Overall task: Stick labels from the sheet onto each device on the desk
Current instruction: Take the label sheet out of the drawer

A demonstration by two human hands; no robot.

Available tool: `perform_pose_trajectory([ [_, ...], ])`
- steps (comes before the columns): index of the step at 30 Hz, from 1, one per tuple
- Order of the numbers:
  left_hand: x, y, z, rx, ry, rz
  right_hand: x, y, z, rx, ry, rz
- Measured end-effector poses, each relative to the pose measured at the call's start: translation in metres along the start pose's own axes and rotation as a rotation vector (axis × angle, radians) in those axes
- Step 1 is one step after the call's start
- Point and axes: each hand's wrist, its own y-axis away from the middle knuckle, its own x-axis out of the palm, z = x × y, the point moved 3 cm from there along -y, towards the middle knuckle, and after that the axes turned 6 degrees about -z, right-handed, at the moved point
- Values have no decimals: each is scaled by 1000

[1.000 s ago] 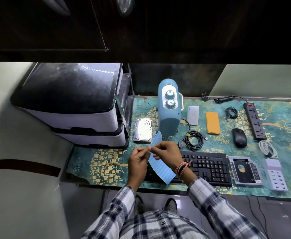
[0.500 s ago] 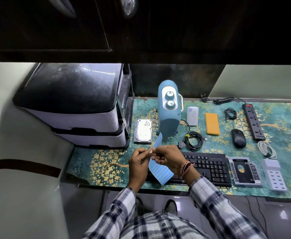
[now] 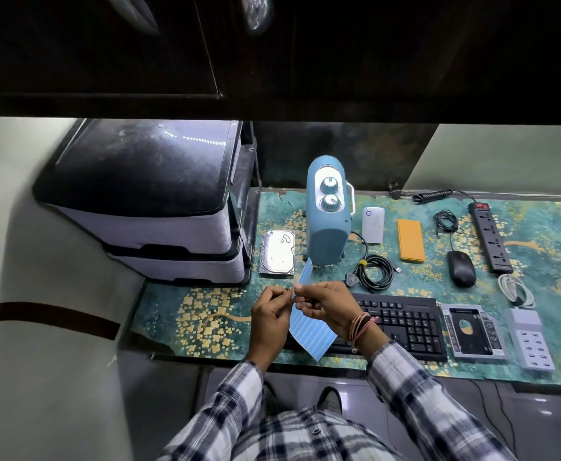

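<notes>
Head view: both hands hold the blue label sheet [image 3: 310, 331] above the tabletop [image 3: 206, 314].
The left hand [image 3: 270, 311] and right hand [image 3: 328, 306] pinch the sheet with curled fingers, in front of the keyboard [image 3: 405, 324] (partly covered); the hard drive [image 3: 277, 253], blue heater [image 3: 327, 214] and mouse [image 3: 461, 268] lie behind.

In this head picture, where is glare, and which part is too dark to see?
Head view: a streak of glare lies on the black lid of the drawer unit; the overhead cabinet is nearly black, detail lost; straight edges bow from the wide lens; the label sheet and keyboard look evenly lit and sharp.
</notes>
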Motion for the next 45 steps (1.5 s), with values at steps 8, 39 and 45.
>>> perform_pose_trajectory([
  [8, -2, 0, -3, -9, 48, 39, -3, -2, 1, 0, -26, 29],
  [39, -1, -4, 6, -282, 279, 16, -4, -4, 15, -608, 579, -101],
  [45, -1, -5, 16, -488, 421, -59, -23, -4, 10, -359, 203, -162],
])
